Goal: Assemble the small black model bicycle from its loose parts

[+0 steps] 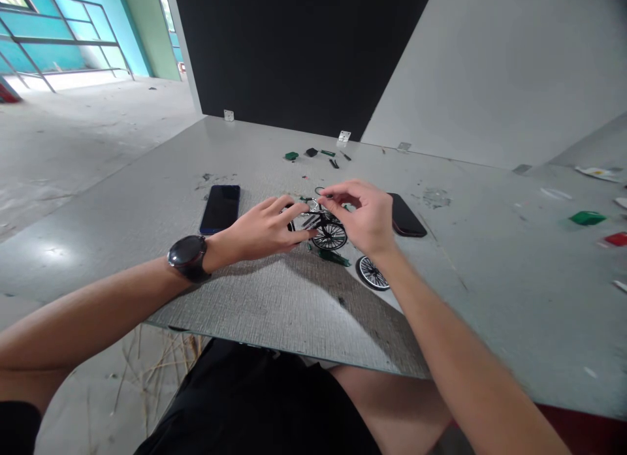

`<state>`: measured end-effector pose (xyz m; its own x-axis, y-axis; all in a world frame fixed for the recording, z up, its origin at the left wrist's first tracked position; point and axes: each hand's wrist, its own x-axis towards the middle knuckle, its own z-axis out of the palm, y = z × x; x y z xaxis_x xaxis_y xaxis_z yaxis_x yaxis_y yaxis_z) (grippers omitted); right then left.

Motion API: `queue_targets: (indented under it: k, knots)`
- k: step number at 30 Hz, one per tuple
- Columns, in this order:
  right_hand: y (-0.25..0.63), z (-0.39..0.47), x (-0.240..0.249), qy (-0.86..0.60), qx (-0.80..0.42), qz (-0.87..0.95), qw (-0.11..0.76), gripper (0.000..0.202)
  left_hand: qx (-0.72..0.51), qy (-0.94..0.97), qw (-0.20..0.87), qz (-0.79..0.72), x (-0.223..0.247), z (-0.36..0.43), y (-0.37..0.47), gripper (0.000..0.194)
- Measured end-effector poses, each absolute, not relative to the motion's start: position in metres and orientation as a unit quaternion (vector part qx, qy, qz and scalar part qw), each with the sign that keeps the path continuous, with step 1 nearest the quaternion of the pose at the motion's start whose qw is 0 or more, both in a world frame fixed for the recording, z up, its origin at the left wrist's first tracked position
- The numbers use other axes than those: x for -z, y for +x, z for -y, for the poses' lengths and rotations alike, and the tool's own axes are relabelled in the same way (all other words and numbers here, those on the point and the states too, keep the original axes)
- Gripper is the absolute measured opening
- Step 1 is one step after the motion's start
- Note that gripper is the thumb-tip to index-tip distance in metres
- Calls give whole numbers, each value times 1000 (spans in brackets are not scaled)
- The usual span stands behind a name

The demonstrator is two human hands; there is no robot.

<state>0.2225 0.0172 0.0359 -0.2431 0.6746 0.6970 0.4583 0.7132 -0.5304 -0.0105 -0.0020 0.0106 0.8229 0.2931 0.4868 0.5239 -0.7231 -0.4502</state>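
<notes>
From the head view, here's a little model bicycle (324, 224) at mid-table (274, 292), left hand (267, 228) closed on its frame (319, 213) from nine o'clock! Right hand (365, 210) at three, thumb and forefinger pinched on a small dark part (329, 196). Loose wheel (372, 273), four o'clock! The bike looks light and stiff, its spokes (330, 237) probably fragile; best gripped gently by the frame.

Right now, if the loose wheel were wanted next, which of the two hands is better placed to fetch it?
Probably the right hand: the loose wheel lies beside its wrist, partly hidden. The left hand is farther off, its fingers on the small bicycle.
</notes>
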Motion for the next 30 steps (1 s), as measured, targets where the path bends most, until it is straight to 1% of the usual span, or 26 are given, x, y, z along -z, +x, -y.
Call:
queue_targets:
  k: [5,9,15,21,30]
  knots:
    - [218,-13,-37,-359,-38,785,503,7,199,-906,300,222,-11,3,-10,38]
    - [218,-14,-36,-347,-21,785,513,8,203,-905,300,222,-10,3,-9,39]
    - [217,-12,-35,-341,-5,795,502,10,205,-911,287,214,-10,1,-10,39]
    - [215,-13,-33,-347,-5,779,522,12,205,-912,285,210,-11,2,-9,39]
    - [216,-11,-35,-324,38,805,495,16,199,-910,296,210,-11,2,-8,41]
